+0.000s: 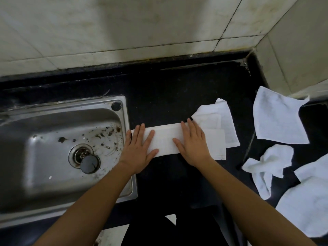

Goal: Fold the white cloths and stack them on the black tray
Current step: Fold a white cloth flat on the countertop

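Note:
A white cloth (166, 139), folded into a long strip, lies on the black counter (177, 96) right of the sink. My left hand (140, 148) presses flat on the strip's left end with straight fingers. My right hand (193, 142) presses flat on the strip toward its right end. A second white cloth (223, 121) lies partly under the strip's right end. I cannot pick out a black tray against the dark counter.
A steel sink (53, 139) with a drain plug (89, 163) sits at the left. Several loose white cloths lie at the right: one spread out (276, 119), one crumpled (268, 166), one at the edge (305, 206). Tiled walls (159, 23) bound the back and right.

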Tool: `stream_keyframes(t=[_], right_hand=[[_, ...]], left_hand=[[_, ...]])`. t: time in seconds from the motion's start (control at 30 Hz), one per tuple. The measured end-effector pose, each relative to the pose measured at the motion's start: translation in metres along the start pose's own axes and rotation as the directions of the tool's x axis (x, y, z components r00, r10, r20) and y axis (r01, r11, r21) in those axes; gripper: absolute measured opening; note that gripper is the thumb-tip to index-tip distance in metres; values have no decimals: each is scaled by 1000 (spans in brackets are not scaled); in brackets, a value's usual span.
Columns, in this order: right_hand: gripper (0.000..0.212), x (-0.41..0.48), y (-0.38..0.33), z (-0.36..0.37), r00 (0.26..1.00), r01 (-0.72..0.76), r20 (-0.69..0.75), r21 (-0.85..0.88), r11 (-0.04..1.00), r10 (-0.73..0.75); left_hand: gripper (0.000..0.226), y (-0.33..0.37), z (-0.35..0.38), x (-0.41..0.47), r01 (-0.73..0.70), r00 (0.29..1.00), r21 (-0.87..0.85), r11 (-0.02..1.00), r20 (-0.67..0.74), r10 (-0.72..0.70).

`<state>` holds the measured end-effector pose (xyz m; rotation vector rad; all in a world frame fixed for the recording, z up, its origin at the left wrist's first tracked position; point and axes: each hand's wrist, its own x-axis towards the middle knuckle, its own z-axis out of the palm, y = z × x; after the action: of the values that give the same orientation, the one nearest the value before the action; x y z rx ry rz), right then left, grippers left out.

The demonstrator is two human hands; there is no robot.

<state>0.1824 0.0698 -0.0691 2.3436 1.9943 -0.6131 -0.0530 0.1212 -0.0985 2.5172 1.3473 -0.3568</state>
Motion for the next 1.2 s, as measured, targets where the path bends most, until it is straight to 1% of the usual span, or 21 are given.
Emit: stream_keyframes(t=[0.03,0.1,0.13,0.2,0.27,0.3,0.37,0.43,0.5,0.6,0.67,0.73,0.87,0.97,1.07,1.13,1.2], right_hand=[[67,-3,0,-7,998,-52,-31,33,998,53],[54,-5,4,-17,991,-128,-36,103,986,132],[48,-5,6,-21,986,-163,-5,118,980,165],[39,-2,7,-26,973,-225,74,79,971,220],[35,5,5,-28,949,-296,131,63,953,286],[36,8,4,-29,928,-349,170,92,933,331],[36,14,2,-27,869,-474,271,218,853,413],[30,20,3,-24,825,-557,348,369,744,445],[31,23,3,-27,804,-594,383,486,641,455],[24,22,7,-33,764,-645,464,572,507,448],[26,18,9,-34,760,-650,512,605,460,400],[26,11,11,-37,777,-630,522,637,444,352],[28,-11,27,-45,810,-587,472,645,490,348],[27,-30,44,-45,798,-602,491,638,480,349],[24,-42,50,-44,811,-585,480,657,475,334],[22,-46,49,-46,830,-558,462,704,440,313],[26,-46,43,-52,848,-529,447,753,392,285]], left_hand=[[78,2,-4,0,3,1000,1,1000,-5,-3],[82,8,-11,3,-7,1000,5,1000,-13,7],[84,12,-14,6,-25,1000,12,1000,-7,25],[90,16,-18,13,-60,998,18,998,37,59],[93,18,-19,20,-62,993,13,998,105,60],[94,19,-18,22,-57,991,11,998,124,55],[95,20,-17,22,-54,990,9,998,133,52],[95,19,-16,22,-57,990,6,998,133,55],[96,18,-16,22,-62,990,-10,998,126,63],[96,17,-15,20,-69,991,-15,997,117,71],[95,17,-14,19,-67,990,-13,998,122,68],[96,18,-14,18,-68,991,-12,998,118,69],[96,30,-13,11,-85,989,-29,996,119,88],[95,47,-6,2,-109,988,-42,993,106,113],[95,54,1,-1,-102,991,-32,994,88,104],[95,53,3,-1,-109,991,-30,994,78,111],[94,51,5,-1,-136,988,-10,991,70,137]])
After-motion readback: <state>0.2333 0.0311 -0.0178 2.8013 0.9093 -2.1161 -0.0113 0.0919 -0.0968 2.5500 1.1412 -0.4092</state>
